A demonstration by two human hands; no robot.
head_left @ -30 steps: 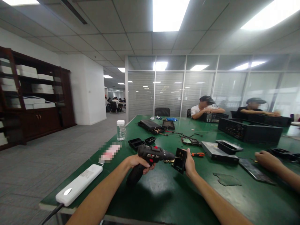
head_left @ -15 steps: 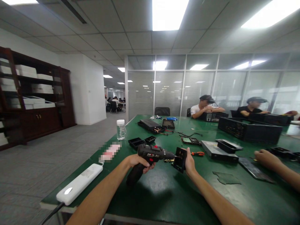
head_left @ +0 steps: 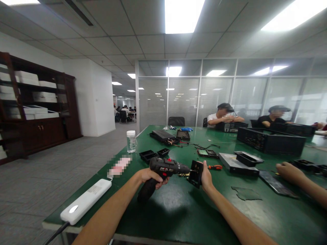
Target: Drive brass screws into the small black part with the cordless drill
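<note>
My left hand point(head_left: 152, 177) is wrapped round the grip of a black power drill point(head_left: 166, 166) with red details. The drill points right, and its bit reaches the open face of a small black plastic housing point(head_left: 195, 174). That housing stands tilted upright in my right hand point(head_left: 206, 176), whose fingers are mostly hidden behind it. Small brass-coloured pieces point(head_left: 184, 175) lie on the green table point(head_left: 173, 211) beneath the drill's tip. An orange-handled screwdriver point(head_left: 215, 167) rests just beyond my right hand.
Black trays point(head_left: 148, 156), a clear bottle point(head_left: 131, 141) and a white power strip point(head_left: 87, 201) lie to the left. On the right are a silver drive point(head_left: 236, 165), a large black case point(head_left: 270, 140) and another person's hand point(head_left: 288, 171). Two people sit across the table.
The view has shifted very slightly. My hands, the drill and the housing keep the same places relative to each other.
</note>
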